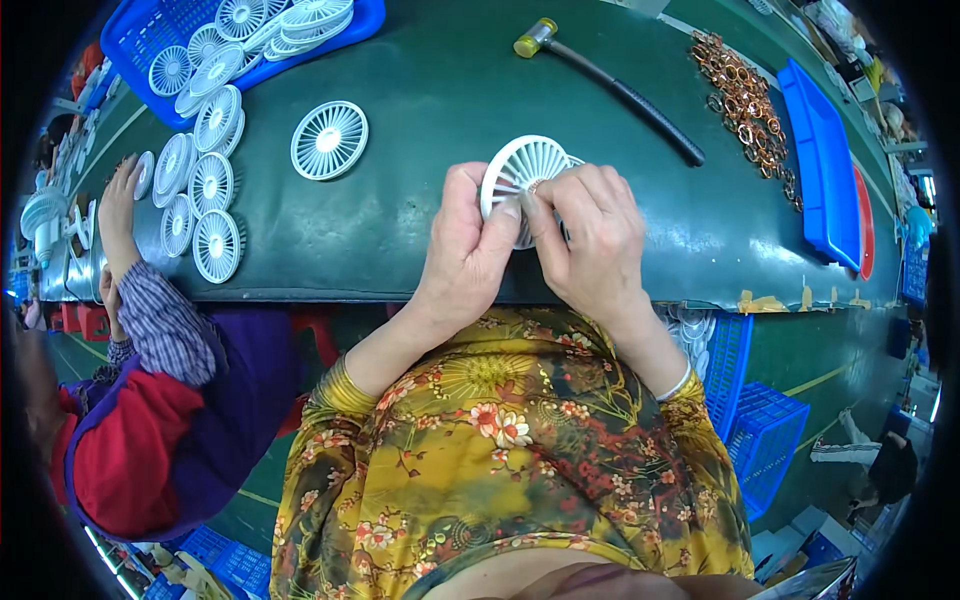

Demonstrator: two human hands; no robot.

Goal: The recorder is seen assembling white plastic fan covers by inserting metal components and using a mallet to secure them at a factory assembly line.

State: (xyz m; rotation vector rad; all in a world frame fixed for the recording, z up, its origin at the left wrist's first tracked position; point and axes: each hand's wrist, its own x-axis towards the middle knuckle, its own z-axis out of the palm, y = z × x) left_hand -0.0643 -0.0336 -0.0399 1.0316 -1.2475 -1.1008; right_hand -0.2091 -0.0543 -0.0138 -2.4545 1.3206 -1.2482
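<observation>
Your left hand (468,240) and right hand (590,235) pinch the white fan grille (525,165) upright above the tabletop (430,90), so you see it.

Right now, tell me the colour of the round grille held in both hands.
White; the round fan grille shows best in the head view.

Hands cover half the grille, edges swallow the rest.

The lower part of the white grille (522,170) disappears behind both hands (530,240), and the small piece pinched at its centre is too tiny to make out. The blue crate (150,30) runs off the top edge. The co-worker's hand (118,205) blurs into the dark rim on the left, and the copper rings (745,100) blend into one heap.
</observation>
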